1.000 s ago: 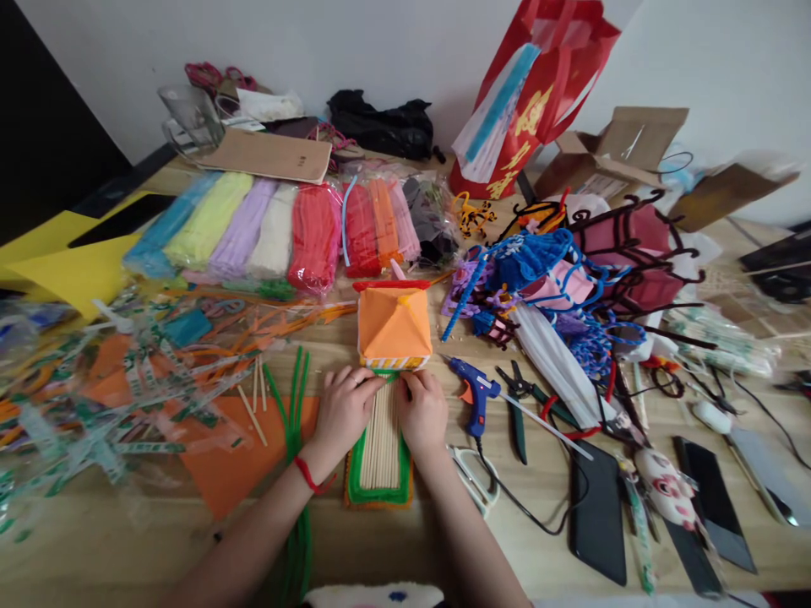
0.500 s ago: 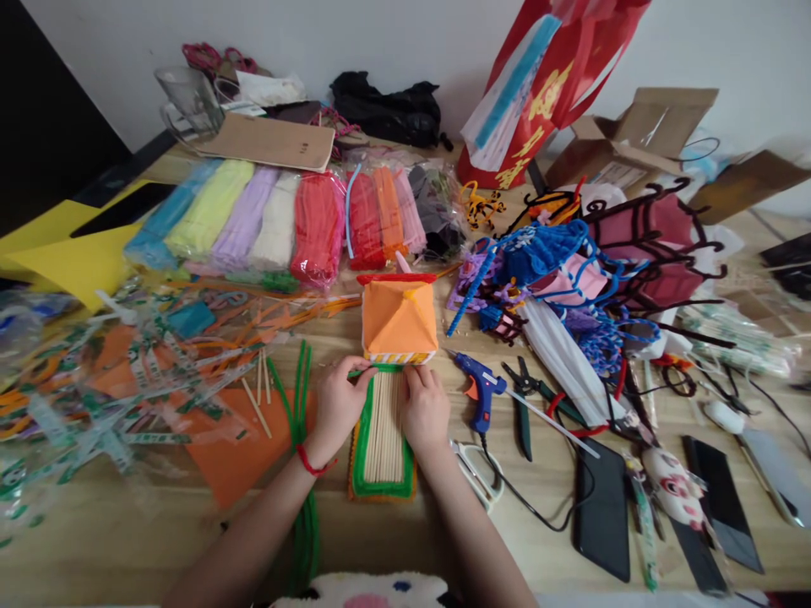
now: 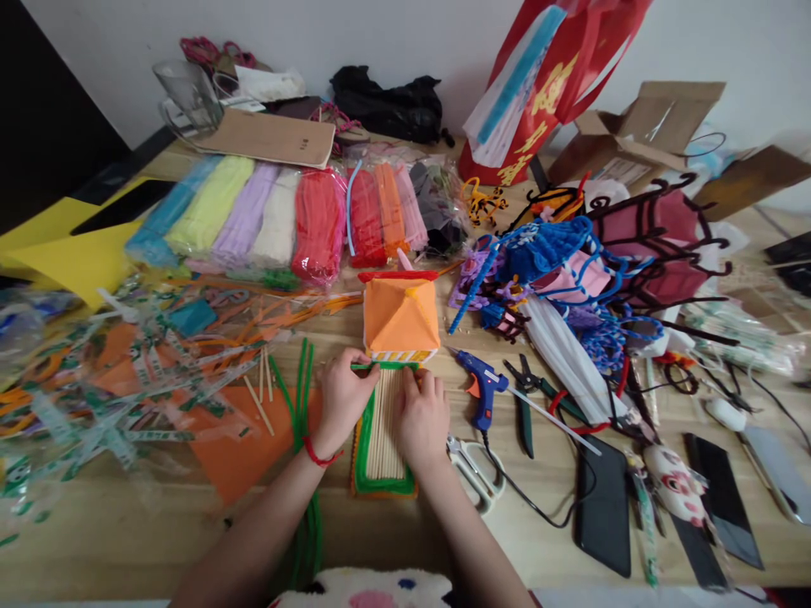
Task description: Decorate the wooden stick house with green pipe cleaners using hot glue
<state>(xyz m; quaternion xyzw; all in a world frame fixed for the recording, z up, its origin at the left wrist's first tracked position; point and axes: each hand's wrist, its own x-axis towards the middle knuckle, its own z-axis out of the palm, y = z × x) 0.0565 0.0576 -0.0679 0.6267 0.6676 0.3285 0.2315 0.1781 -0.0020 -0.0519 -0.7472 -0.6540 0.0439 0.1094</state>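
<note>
A panel of thin wooden sticks [image 3: 383, 431], edged with green and orange pipe cleaner, lies flat before me. At its far left corner, my left hand [image 3: 345, 393] is closed, pinching the end of a green pipe cleaner [image 3: 362, 367] that runs along the far edge. My right hand [image 3: 423, 414] rests over the panel's far right side, fingers bent down and pressed on the same green edging; its fingertips are partly hidden. Just beyond both hands stands a small house model [image 3: 400, 317] with an orange roof and a red ridge. Loose green pipe cleaners [image 3: 307, 523] lie by my left wrist.
Right of my hands lie a blue glue gun [image 3: 485, 388], white-handled scissors [image 3: 478, 477], pliers [image 3: 525, 405] and a black phone [image 3: 603, 507]. Plastic wrappers and orange felt [image 3: 234, 439] cover the left. Bundled pipe cleaners [image 3: 272, 215] and a red bag [image 3: 538, 101] stand behind.
My right hand has shifted slightly towards me and left over the sticks, its fingers more bent. My left hand stays pinching at the far left corner. The view has tilted slightly.
</note>
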